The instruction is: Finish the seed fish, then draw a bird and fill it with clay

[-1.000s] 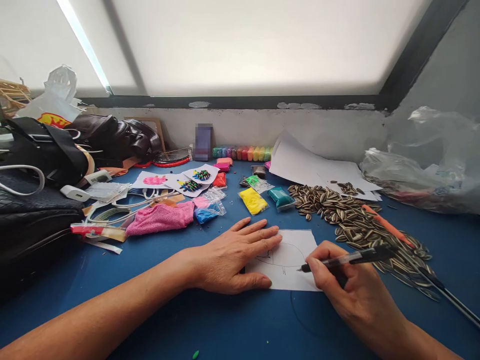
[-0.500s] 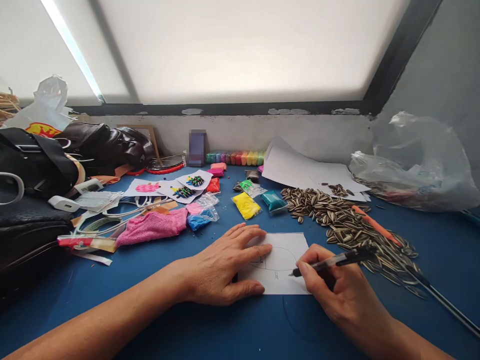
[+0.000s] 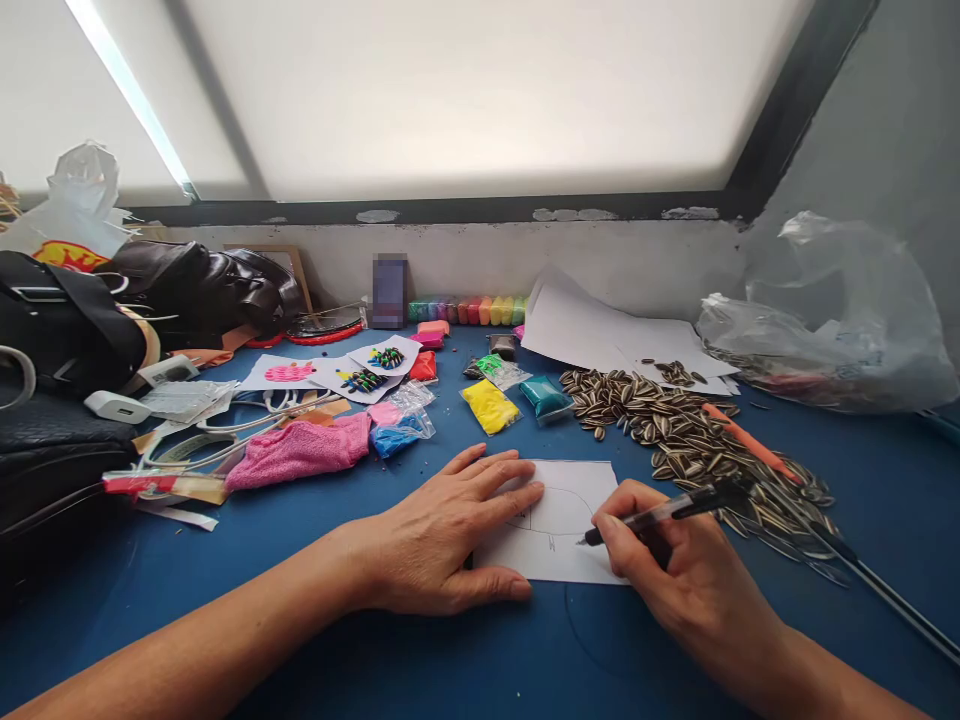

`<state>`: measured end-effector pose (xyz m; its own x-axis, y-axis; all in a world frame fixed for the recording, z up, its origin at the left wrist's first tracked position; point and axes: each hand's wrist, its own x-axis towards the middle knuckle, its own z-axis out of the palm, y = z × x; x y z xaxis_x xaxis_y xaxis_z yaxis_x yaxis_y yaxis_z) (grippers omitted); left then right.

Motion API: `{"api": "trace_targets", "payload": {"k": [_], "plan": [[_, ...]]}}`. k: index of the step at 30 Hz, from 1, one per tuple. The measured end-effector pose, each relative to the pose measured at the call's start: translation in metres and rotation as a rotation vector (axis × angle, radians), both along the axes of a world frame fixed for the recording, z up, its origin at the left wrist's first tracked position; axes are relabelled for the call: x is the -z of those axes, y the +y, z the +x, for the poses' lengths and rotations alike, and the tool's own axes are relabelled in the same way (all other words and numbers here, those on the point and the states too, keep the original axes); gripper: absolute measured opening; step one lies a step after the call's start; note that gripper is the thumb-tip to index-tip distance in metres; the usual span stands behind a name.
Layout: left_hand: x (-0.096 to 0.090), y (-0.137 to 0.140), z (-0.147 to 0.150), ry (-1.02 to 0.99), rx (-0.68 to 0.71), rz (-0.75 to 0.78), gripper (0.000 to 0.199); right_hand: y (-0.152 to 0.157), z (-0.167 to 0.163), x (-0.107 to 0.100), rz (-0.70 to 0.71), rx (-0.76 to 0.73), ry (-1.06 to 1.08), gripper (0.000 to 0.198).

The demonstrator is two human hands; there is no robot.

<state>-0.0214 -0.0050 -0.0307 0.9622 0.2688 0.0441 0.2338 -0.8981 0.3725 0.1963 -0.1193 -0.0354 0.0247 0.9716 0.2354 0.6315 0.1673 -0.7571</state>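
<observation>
A small white sheet of paper (image 3: 581, 562) lies on the blue table, bearing a thin curved outline and a few short pen strokes below it. My left hand (image 3: 469, 535) rests flat over the paper's left part, fingers spread, covering some of the drawing. In my right hand (image 3: 679, 560) is a black pen (image 3: 652, 517), pinched between thumb and fingers. Its tip sits at the paper, just right of the short strokes; whether it touches I cannot tell.
Striped sunflower seeds (image 3: 637, 405) are heaped at right, with an orange stick (image 3: 750, 443) among them. Yellow (image 3: 489, 405) and teal clay packets (image 3: 545, 398) lie beyond the paper. A pink cloth (image 3: 304, 455) and decorated paper pieces (image 3: 362, 380) are at left; a plastic bag (image 3: 847, 330) stands far right.
The view has shifted slightly, moving the background a little up and left. Both hands keep nearly the same pose, the pen tip still beside the short strokes.
</observation>
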Motion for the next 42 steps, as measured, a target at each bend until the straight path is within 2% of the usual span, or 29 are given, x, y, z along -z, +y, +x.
{"api": "trace_targets", "payload": {"k": [19,42], "plan": [[-0.0004,0.0008,-0.0007,0.002,0.004,-0.044,0.075,0.0002,0.0001,0.0019,0.141,-0.030,-0.155,0.021],[0.0001,0.0011,-0.0009,-0.005,0.007,-0.039,0.075,0.0006,-0.0007,0.0014,0.062,-0.043,-0.122,0.024]]}}
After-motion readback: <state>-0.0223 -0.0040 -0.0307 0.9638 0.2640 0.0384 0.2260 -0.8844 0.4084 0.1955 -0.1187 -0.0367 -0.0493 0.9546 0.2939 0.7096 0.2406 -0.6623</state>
